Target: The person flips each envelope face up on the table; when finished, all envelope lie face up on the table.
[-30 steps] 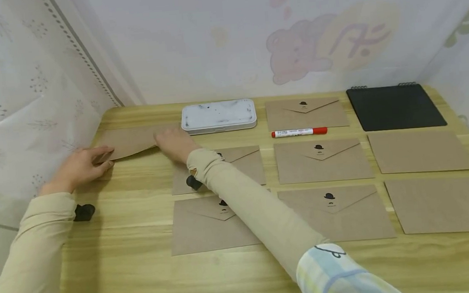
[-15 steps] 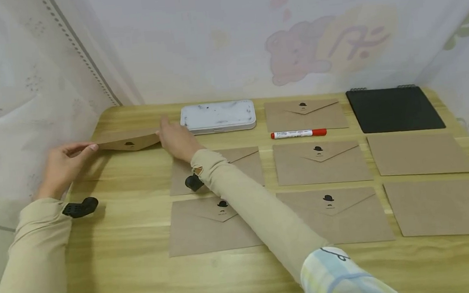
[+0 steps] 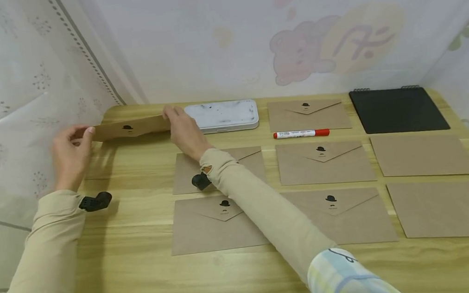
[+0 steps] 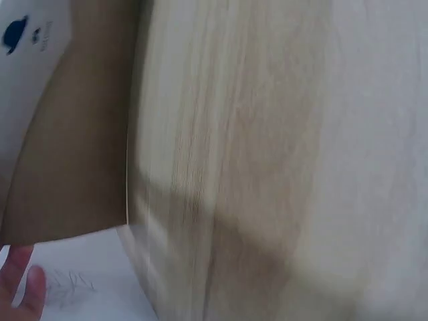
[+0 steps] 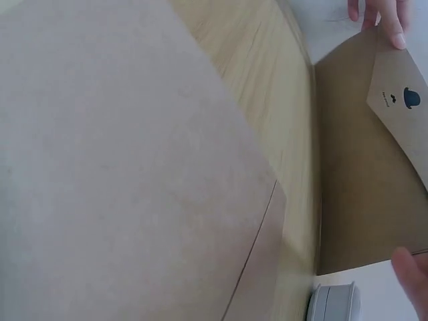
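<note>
A brown kraft envelope [image 3: 112, 132] is held on edge at the back left of the table, its flap with a black hat and moustache print facing me. My left hand [image 3: 69, 154] pinches its left end between thumb and fingers. At the opposite end, my right hand [image 3: 186, 133] grips it beside the white tin case [image 3: 223, 115]. The right wrist view shows the raised envelope [image 5: 351, 174] with its lower edge at or close to the tabletop. Left-hand fingertips [image 4: 33, 294] show at its corner in the left wrist view.
More envelopes lie flat in rows, some flap-up like the middle envelope [image 3: 324, 169], others plain like the right envelope [image 3: 425, 154]. A red-capped marker [image 3: 300, 133] and a black spiral notebook [image 3: 399, 109] lie toward the back. A patterned curtain [image 3: 192, 43] borders the table [image 3: 145, 280].
The envelope has gone from lying nearly flat, plain side up, to standing raised with its printed flap toward me. Both hands have lifted with its ends.
</note>
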`<action>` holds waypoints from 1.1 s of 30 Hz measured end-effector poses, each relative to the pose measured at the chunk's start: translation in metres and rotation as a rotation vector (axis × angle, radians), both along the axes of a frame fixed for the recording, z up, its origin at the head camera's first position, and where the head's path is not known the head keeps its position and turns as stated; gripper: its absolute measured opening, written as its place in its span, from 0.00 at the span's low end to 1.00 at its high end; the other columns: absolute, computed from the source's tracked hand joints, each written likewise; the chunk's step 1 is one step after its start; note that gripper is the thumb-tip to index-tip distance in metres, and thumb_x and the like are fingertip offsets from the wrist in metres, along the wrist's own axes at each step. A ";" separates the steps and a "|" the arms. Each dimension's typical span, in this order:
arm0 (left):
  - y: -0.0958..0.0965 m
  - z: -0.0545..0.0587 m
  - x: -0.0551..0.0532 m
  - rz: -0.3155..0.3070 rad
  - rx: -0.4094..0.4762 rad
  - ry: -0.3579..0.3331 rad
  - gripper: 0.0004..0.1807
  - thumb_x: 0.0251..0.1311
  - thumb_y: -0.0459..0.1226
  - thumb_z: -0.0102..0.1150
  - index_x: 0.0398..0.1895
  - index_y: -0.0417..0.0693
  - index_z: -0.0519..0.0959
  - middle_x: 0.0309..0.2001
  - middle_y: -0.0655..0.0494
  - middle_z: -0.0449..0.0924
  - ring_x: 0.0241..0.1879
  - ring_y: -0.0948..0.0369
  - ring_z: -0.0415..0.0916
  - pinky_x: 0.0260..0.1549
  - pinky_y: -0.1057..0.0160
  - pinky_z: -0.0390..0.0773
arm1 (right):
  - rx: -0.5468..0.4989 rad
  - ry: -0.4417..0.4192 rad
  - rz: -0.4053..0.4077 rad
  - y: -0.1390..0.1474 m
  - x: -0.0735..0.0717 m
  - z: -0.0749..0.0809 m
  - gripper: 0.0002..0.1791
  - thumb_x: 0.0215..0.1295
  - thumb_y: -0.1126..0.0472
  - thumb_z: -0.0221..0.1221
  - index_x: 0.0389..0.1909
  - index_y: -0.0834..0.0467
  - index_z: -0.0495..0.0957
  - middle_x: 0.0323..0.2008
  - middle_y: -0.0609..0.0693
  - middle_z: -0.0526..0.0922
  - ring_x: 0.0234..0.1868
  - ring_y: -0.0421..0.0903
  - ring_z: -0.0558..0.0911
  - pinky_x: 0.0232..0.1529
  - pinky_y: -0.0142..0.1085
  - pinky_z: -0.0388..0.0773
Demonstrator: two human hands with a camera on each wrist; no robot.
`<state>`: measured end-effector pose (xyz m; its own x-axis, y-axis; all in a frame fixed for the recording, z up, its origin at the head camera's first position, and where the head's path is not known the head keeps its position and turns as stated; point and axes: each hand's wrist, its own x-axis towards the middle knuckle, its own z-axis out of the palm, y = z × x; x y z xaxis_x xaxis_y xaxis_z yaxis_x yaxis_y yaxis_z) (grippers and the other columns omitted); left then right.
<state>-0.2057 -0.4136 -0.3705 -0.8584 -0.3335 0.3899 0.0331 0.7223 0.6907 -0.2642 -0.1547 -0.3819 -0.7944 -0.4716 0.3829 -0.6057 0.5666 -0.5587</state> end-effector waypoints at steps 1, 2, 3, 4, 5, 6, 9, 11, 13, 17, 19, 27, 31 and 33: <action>0.002 0.000 -0.001 0.026 -0.006 0.023 0.19 0.63 0.43 0.55 0.46 0.35 0.79 0.36 0.68 0.73 0.36 0.76 0.67 0.36 0.77 0.67 | -0.019 0.010 -0.005 0.000 0.000 0.000 0.15 0.63 0.76 0.43 0.47 0.60 0.68 0.44 0.52 0.73 0.39 0.44 0.75 0.39 0.26 0.71; 0.003 0.000 -0.002 0.055 -0.012 0.038 0.18 0.63 0.42 0.55 0.46 0.36 0.80 0.36 0.69 0.71 0.36 0.76 0.66 0.37 0.76 0.66 | -0.036 0.022 -0.011 -0.001 0.000 0.000 0.15 0.63 0.75 0.43 0.48 0.60 0.70 0.45 0.52 0.73 0.42 0.44 0.75 0.41 0.25 0.71; 0.004 0.000 -0.004 0.078 -0.023 0.056 0.17 0.62 0.42 0.56 0.46 0.37 0.80 0.36 0.67 0.71 0.37 0.74 0.66 0.39 0.75 0.65 | -0.052 0.028 -0.016 -0.001 0.000 0.000 0.16 0.64 0.75 0.43 0.49 0.61 0.70 0.47 0.53 0.73 0.45 0.44 0.75 0.43 0.24 0.70; 0.005 0.000 -0.005 0.095 -0.040 0.071 0.17 0.62 0.41 0.57 0.46 0.37 0.80 0.37 0.64 0.73 0.38 0.71 0.67 0.42 0.73 0.64 | -0.066 0.031 -0.020 -0.001 0.000 0.000 0.16 0.64 0.75 0.43 0.49 0.61 0.71 0.48 0.53 0.73 0.46 0.44 0.75 0.44 0.23 0.69; 0.006 0.000 -0.007 0.109 -0.062 0.082 0.17 0.61 0.40 0.58 0.47 0.37 0.80 0.39 0.60 0.75 0.40 0.68 0.68 0.44 0.71 0.64 | -0.076 0.030 -0.024 -0.001 0.000 -0.001 0.17 0.64 0.75 0.43 0.50 0.62 0.71 0.49 0.54 0.72 0.46 0.44 0.75 0.45 0.22 0.69; 0.007 0.000 -0.008 0.116 -0.082 0.086 0.16 0.61 0.40 0.58 0.48 0.38 0.79 0.41 0.55 0.76 0.42 0.64 0.69 0.48 0.69 0.63 | -0.080 0.024 -0.028 -0.001 0.001 -0.001 0.17 0.64 0.75 0.43 0.51 0.62 0.72 0.49 0.54 0.72 0.47 0.44 0.75 0.45 0.22 0.68; 0.009 -0.002 -0.010 0.109 -0.156 0.100 0.17 0.60 0.37 0.60 0.50 0.38 0.78 0.47 0.41 0.75 0.49 0.50 0.68 0.54 0.59 0.59 | -0.057 -0.007 -0.036 0.001 0.002 -0.004 0.18 0.65 0.73 0.44 0.53 0.63 0.71 0.50 0.53 0.71 0.49 0.43 0.75 0.47 0.21 0.67; 0.010 -0.004 -0.011 0.098 -0.184 0.091 0.19 0.60 0.36 0.59 0.53 0.38 0.76 0.49 0.38 0.73 0.52 0.46 0.66 0.56 0.55 0.59 | -0.031 -0.026 -0.036 0.002 0.002 -0.008 0.19 0.65 0.72 0.44 0.55 0.63 0.70 0.51 0.53 0.71 0.51 0.44 0.74 0.50 0.22 0.66; 0.012 -0.006 -0.012 0.088 -0.208 0.074 0.22 0.60 0.34 0.59 0.57 0.39 0.72 0.51 0.37 0.69 0.54 0.45 0.64 0.57 0.54 0.59 | 0.008 -0.040 -0.027 0.003 0.003 -0.010 0.20 0.65 0.71 0.45 0.58 0.63 0.68 0.55 0.54 0.70 0.54 0.44 0.73 0.53 0.22 0.64; 0.014 -0.009 -0.014 0.044 -0.232 0.022 0.34 0.57 0.30 0.59 0.66 0.40 0.58 0.59 0.39 0.57 0.61 0.47 0.57 0.61 0.57 0.58 | 0.138 -0.003 -0.019 0.004 0.004 -0.012 0.24 0.66 0.69 0.44 0.64 0.60 0.63 0.62 0.58 0.64 0.57 0.49 0.69 0.57 0.28 0.63; 0.017 -0.012 -0.015 0.030 -0.243 0.010 0.38 0.55 0.28 0.61 0.66 0.39 0.53 0.62 0.41 0.49 0.64 0.49 0.52 0.63 0.60 0.55 | 0.209 0.019 -0.028 0.003 0.005 -0.012 0.26 0.66 0.68 0.44 0.66 0.58 0.60 0.65 0.60 0.59 0.58 0.51 0.67 0.58 0.31 0.63; 0.025 -0.019 -0.018 -0.019 -0.305 -0.028 0.27 0.48 0.27 0.67 0.47 0.30 0.61 0.67 0.41 0.34 0.66 0.44 0.42 0.63 0.51 0.53 | 0.346 -0.058 -0.012 0.002 0.010 -0.010 0.33 0.64 0.65 0.52 0.70 0.56 0.54 0.70 0.65 0.38 0.66 0.58 0.57 0.63 0.40 0.60; 0.027 -0.021 -0.018 -0.048 -0.325 -0.121 0.25 0.50 0.30 0.67 0.45 0.30 0.64 0.68 0.38 0.31 0.67 0.42 0.35 0.65 0.48 0.44 | 0.365 -0.047 0.003 0.001 0.012 -0.012 0.30 0.64 0.65 0.51 0.68 0.60 0.57 0.69 0.68 0.32 0.63 0.58 0.61 0.60 0.39 0.64; 0.027 -0.021 -0.018 -0.053 -0.327 -0.173 0.24 0.52 0.32 0.66 0.46 0.30 0.64 0.68 0.37 0.32 0.67 0.40 0.35 0.64 0.45 0.44 | 0.392 -0.015 0.013 0.002 0.013 -0.013 0.24 0.64 0.64 0.50 0.61 0.62 0.65 0.69 0.69 0.37 0.59 0.56 0.65 0.57 0.37 0.67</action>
